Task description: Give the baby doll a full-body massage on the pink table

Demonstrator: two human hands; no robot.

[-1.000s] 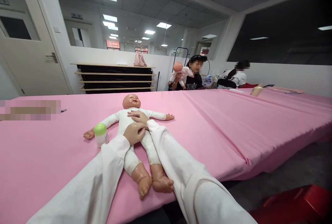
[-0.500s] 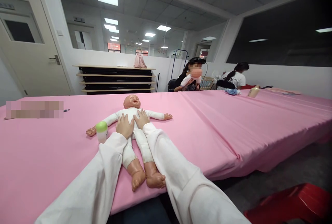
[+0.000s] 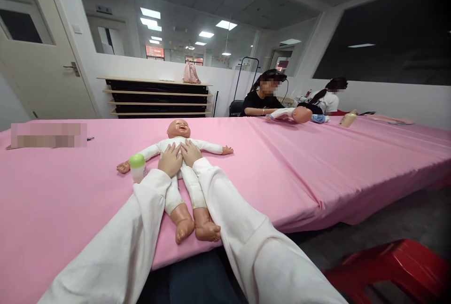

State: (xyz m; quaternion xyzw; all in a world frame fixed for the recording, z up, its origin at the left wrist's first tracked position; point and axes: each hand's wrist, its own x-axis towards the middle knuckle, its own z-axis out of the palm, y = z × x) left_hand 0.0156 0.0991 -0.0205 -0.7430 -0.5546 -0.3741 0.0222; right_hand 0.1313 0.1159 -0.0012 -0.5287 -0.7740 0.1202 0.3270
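A baby doll (image 3: pixel 179 128) in a white body suit lies face up on the pink-covered table, its arms spread and its feet towards me. My left hand (image 3: pixel 170 159) rests on the left side of its torso, fingers stretched out. On the other side of the chest lies my right hand (image 3: pixel 191 152), also flat with fingers extended; the two hands' fingertips nearly meet. A small bottle with a green cap (image 3: pixel 137 167) stands beside the doll's arm, close to my left sleeve.
Across the pink table (image 3: pixel 275 167) a person (image 3: pixel 264 99) handles another doll (image 3: pixel 301 114); a second person (image 3: pixel 327 99) sits beyond. A beige bottle (image 3: pixel 348 119) and blue cloth (image 3: pixel 320 118) lie far right. A red stool (image 3: pixel 398 261) stands at lower right.
My hands stay on the doll's torso, the fingers shifted slightly inward. Across the table, the person has lowered the other doll from the chest onto the table. My view has tilted down slightly.
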